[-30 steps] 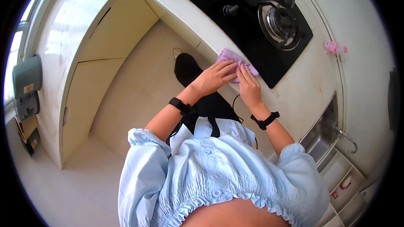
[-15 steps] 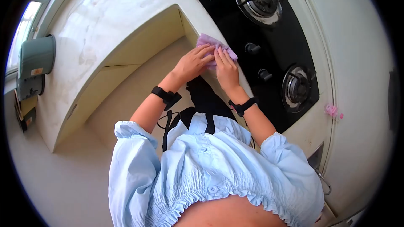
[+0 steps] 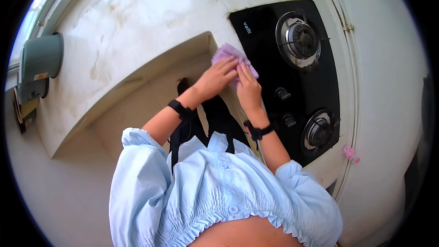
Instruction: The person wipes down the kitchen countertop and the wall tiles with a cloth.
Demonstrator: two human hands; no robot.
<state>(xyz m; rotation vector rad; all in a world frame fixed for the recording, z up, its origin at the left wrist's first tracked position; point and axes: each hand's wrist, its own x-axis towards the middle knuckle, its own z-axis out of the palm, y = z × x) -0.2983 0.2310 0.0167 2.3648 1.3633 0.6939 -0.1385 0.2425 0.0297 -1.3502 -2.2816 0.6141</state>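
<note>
Head view: left hand [image 3: 216, 78] and right hand [image 3: 249, 90] on lilac cloth [image 3: 225, 53]

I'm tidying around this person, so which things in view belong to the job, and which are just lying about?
Apparently in the job: purple cloth; left hand and right hand, both on it; worktop beside the hob.

Apparently just lying about: small pink item; grey-green container at far left.
</note>
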